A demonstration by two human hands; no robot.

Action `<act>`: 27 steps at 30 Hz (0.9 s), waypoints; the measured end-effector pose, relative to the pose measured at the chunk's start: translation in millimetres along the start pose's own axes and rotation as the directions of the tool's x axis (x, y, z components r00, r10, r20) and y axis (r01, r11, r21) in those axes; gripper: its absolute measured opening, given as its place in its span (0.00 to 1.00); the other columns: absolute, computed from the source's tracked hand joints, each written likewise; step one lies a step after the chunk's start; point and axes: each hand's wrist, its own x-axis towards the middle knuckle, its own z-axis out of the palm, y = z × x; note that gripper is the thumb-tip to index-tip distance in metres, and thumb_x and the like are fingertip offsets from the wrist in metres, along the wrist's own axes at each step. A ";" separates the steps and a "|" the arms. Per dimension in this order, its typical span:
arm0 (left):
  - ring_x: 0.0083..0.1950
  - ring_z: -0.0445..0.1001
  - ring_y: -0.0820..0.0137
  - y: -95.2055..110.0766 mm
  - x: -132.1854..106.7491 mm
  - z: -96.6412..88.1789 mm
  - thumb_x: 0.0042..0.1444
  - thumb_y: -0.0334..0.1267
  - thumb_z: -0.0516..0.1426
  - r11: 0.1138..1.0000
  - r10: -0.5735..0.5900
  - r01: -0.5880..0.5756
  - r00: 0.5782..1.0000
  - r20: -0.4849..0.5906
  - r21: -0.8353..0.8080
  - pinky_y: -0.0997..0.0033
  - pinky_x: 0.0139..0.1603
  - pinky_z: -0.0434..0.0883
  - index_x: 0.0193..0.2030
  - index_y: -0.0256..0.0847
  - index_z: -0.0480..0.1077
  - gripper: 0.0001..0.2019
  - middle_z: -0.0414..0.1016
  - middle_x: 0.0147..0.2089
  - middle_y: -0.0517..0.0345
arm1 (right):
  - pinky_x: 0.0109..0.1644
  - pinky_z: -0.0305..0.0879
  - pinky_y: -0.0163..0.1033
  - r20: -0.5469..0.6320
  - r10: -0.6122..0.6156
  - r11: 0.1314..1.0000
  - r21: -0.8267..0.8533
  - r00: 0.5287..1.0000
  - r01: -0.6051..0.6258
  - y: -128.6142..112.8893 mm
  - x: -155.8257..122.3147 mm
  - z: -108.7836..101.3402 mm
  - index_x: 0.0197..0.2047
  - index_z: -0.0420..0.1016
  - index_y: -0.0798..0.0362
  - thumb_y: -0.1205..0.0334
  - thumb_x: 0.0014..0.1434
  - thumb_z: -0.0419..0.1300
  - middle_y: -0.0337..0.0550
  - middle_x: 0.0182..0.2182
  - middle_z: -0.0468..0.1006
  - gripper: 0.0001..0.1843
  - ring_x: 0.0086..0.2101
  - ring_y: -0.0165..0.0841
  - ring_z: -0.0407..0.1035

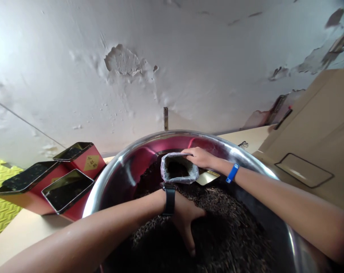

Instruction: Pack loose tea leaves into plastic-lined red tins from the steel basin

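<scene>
A large steel bowl [109,178] in front of me holds a heap of dark loose tea leaves [229,231]. My left hand [186,222], with a black watch on its wrist, lies spread on the leaves, fingers pushed into them. My right hand [199,156], with a blue wristband, grips the rim of a small clear plastic bag [177,170] that stands open in the bowl and has dark leaves in it. A gold-coloured flat piece [207,177] lies beside the bag under my right wrist.
Three red tins [32,189] filled with dark leaves, lids off, stand at the left on the pale table [21,231]. Brown cardboard boxes [316,144] stand at the right. A peeling white wall [172,68] is behind. A yellow mat [1,204] is at far left.
</scene>
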 end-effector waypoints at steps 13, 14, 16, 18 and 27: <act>0.34 0.69 0.73 -9.3 -10.1 -12.5 0.47 0.40 0.55 0.976 0.188 -0.205 0.961 -0.203 -0.066 0.76 0.36 0.65 0.46 0.41 0.66 0.17 0.72 0.35 0.60 | 0.44 0.61 0.37 -0.015 -0.047 0.999 -0.005 0.999 0.047 4.1 -0.3 2.2 0.44 0.72 0.52 0.68 0.55 0.48 0.43 0.42 0.75 0.17 0.40 0.34 0.68; 0.35 0.69 0.73 -11.1 -13.5 -15.5 0.48 0.39 0.55 0.972 0.200 -0.225 0.945 -0.257 -0.071 0.76 0.37 0.65 0.46 0.41 0.66 0.17 0.72 0.36 0.60 | 0.44 0.61 0.37 -0.015 -0.048 0.999 0.000 0.999 0.048 4.0 -0.2 2.4 0.44 0.72 0.52 0.68 0.55 0.47 0.43 0.42 0.75 0.17 0.40 0.34 0.68; 0.36 0.69 0.74 -14.8 -21.7 -22.5 0.49 0.38 0.55 0.964 0.205 -0.251 0.911 -0.358 -0.086 0.77 0.39 0.65 0.45 0.40 0.66 0.15 0.72 0.38 0.59 | 0.44 0.61 0.37 -0.011 -0.049 0.999 0.015 0.999 0.049 4.0 0.2 2.7 0.44 0.72 0.52 0.67 0.55 0.47 0.43 0.42 0.75 0.16 0.39 0.34 0.68; 0.38 0.69 0.74 -19.0 -30.4 -29.8 0.50 0.38 0.54 0.962 0.199 -0.263 0.860 -0.470 -0.074 0.76 0.41 0.65 0.45 0.39 0.66 0.14 0.71 0.39 0.58 | 0.44 0.61 0.37 -0.005 -0.051 0.998 0.023 0.999 0.051 4.8 0.6 2.9 0.44 0.72 0.52 0.67 0.55 0.47 0.43 0.42 0.75 0.17 0.39 0.34 0.68; 0.45 0.68 0.68 -59.0 -26.7 -33.4 0.53 0.35 0.52 0.984 0.027 0.131 0.544 -0.839 0.116 0.67 0.47 0.65 0.48 0.39 0.65 0.14 0.70 0.45 0.53 | 0.42 0.62 0.39 0.006 -0.095 0.993 0.068 0.996 0.094 10.8 2.6 4.5 0.43 0.72 0.54 0.67 0.55 0.48 0.45 0.41 0.75 0.16 0.38 0.35 0.68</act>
